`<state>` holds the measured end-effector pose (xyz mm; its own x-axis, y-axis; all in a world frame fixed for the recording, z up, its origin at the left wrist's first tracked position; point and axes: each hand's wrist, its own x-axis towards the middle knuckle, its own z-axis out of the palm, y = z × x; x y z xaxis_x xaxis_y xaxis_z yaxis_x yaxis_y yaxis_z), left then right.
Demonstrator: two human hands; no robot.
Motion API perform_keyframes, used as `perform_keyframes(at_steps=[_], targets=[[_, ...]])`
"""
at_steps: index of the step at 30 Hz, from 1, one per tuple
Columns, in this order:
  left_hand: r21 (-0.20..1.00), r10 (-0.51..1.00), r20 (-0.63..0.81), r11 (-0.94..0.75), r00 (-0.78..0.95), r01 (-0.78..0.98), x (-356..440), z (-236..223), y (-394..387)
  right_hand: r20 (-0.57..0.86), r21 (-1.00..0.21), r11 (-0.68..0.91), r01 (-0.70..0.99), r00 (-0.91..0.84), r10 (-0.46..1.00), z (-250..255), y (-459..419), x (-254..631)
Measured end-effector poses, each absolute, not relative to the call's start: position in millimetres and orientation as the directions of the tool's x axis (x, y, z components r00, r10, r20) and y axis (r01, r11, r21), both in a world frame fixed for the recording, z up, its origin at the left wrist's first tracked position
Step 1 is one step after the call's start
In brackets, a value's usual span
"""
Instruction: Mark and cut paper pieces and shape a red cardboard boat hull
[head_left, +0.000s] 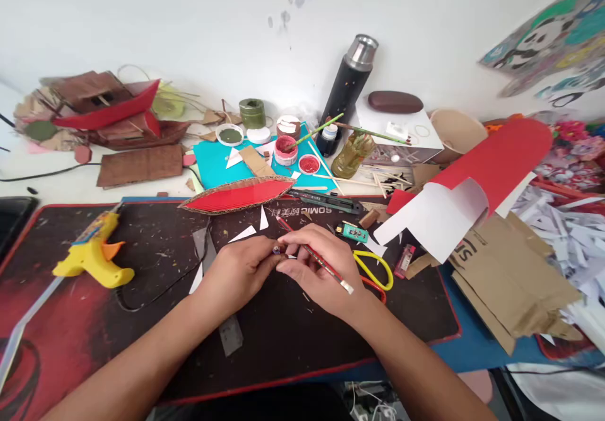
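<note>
My left hand (240,271) is closed, thumb and forefinger pinching a tiny object at their tips that I cannot make out. Facing it, my right hand (321,266) has a red-and-black pencil (326,263) tucked between its fingers, the pale end pointing toward my right wrist. Its thumb and forefinger meet the left fingertips around the same small thing. Just beyond both hands lies a boat-shaped cardboard piece (236,195) with a red inside. Scissors with yellow and red handles (385,280) lie partly hidden behind my right hand. White paper scraps (242,234) are scattered nearby.
A yellow glue gun (97,254) rests at left on the dark mat (155,351). Open paint pots (286,150), a black flask (347,80) and a cardboard boat model (108,109) stand behind. Rolled red paper (501,156) and flattened cardboard (515,276) occupy the right.
</note>
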<state>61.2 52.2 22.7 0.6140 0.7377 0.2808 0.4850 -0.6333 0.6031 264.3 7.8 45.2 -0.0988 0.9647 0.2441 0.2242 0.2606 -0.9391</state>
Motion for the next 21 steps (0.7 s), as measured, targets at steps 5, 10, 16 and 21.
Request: perform_keyframes(at_steps=[5,10,16,21], targets=[[0.601,0.747,0.275,-0.625,0.605,0.498,60.9,17.9,50.8,0.378,-0.847,0.395,0.357,-0.119,0.918,41.3,9.6,253.7],[0.644,0.758,0.172,-0.570,0.630,0.510,56.9,21.1,54.4,0.395,-0.816,0.404,0.414,-0.113,0.912,43.3,10.2,250.2],[0.685,0.721,0.184,-0.581,0.668,0.439,49.7,45.8,66.2,0.369,-0.824,0.375,0.424,-0.100,0.924,45.5,6.8,251.4],[0.657,0.610,0.219,-0.669,0.762,0.347,52.2,57.6,77.7,0.319,-0.848,0.314,0.427,-0.061,0.946,48.8,6.5,252.1]])
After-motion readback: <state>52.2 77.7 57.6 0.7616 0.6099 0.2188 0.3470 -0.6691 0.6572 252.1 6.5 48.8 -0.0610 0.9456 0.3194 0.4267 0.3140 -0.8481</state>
